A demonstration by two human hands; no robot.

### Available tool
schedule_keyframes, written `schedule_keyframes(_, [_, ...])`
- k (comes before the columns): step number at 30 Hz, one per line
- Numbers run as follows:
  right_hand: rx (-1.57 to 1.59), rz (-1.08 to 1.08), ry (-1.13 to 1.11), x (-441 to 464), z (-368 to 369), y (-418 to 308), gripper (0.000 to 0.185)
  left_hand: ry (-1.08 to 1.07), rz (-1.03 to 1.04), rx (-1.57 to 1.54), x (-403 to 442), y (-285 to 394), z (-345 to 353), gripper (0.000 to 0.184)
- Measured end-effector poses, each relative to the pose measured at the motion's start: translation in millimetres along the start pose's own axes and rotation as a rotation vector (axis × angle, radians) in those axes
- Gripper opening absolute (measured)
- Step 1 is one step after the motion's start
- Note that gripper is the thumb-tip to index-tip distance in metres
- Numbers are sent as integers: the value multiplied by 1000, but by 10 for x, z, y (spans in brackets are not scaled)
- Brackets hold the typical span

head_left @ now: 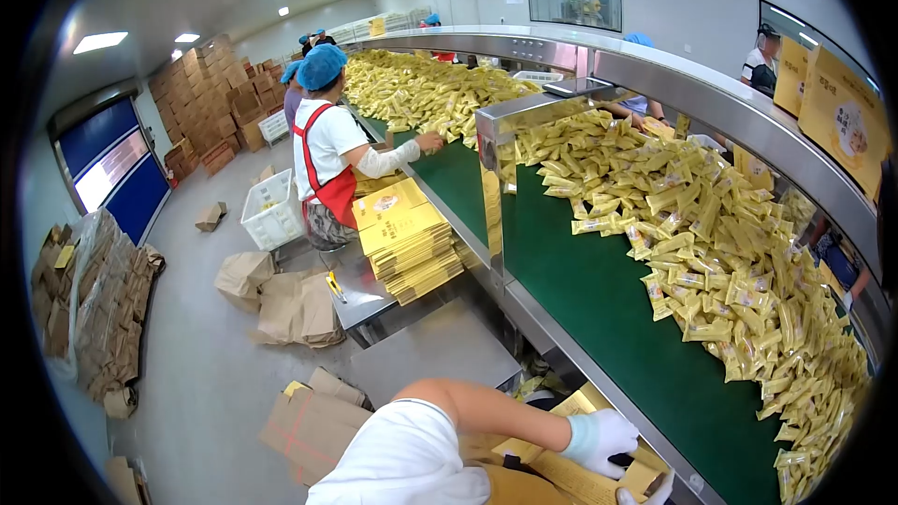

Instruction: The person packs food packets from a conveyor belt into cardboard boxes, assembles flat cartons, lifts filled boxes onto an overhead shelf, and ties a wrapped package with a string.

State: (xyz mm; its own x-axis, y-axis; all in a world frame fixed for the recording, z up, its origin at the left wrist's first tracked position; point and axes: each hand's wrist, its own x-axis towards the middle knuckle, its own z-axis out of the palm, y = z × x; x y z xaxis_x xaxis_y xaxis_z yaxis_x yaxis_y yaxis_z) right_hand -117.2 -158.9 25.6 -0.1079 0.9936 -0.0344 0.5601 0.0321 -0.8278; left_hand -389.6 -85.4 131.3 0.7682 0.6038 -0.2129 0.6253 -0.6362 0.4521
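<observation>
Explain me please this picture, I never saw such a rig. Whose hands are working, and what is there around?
There is no robot here: a person wears the camera on the head, and this one picture looks forward and down. Their left hand and right hand, both gloved, are at a yellow carton; whether the fingers grip it is unclear. Alongside, many small yellow packets lie on a green belt. Further along, a co-worker reaches over it, beside stacked yellow cardboard.

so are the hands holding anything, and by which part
The left hand and right hand are at the end of a yellow carton, but the fingers are partly hidden, so whether they grip it cannot be told.
</observation>
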Motion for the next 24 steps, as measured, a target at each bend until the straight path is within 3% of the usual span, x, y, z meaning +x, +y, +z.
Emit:
schedule_keyframes(2, [394, -33, -33, 46, 183, -239, 101, 63, 73, -19, -98, 84, 122, 84])
schedule_keyframes(3, [406, 7, 31, 16, 251, -335, 97, 67, 22, 120, -184, 150, 261, 111])
schedule_keyframes(6, [448, -19, 27, 7, 292, -304, 87, -20, 46, 168, -187, 149, 313, 124])
schedule_keyframes(9, [654, 115, -198, -16, 22, -317, 82, -24, 50, 219, -187, 134, 238, 124])
schedule_keyframes(12, [1335, 247, -111, 90, -166, 99, 85, 262, 81, 160, -364, 63, -95, 101])
schedule_keyframes(13, [1200, 348, 65, 127, -193, 292, 92, 369, 3, -19, -236, -144, 74, 120])
schedule_keyframes(14, [1105, 297, 197, 256, -155, 1091, 71, 354, -43, -151, -270, -246, -102, 119])
schedule_keyframes(15, [984, 194, 57, 296, -169, 743, 64, 614, 157, -202, -176, -570, 35, 117])
schedule_keyframes(16, [913, 128, 312, 137, -43, 367, 56, 655, 119, -385, -184, -649, -10, 116])
schedule_keyframes(17, [771, 70, 331, 105, -16, 358, 52, 616, 233, -930, -115, -737, 72, 117])
schedule_keyframes(19, [667, 61, 219, 97, 110, 635, 59, 495, 325, -1448, -143, -563, 124, 109])
schedule_keyframes(21, [1306, 81, 277, 78, 291, 540, 63, 366, 191, -1720, -88, -562, 667, 93])
schedule_keyframes(22, [448, -99, 407, 46, 86, -230, 67, 246, 100, -1934, -106, -604, 911, 87])
schedule_keyframes(23, [299, -88, 394, 2, -22, -319, 72, 121, -9, -2134, -124, -615, 1113, 82])
schedule_keyframes(24, [155, -79, 370, -59, -101, -358, 78, 156, -77, -2138, -156, -529, 1256, 78])
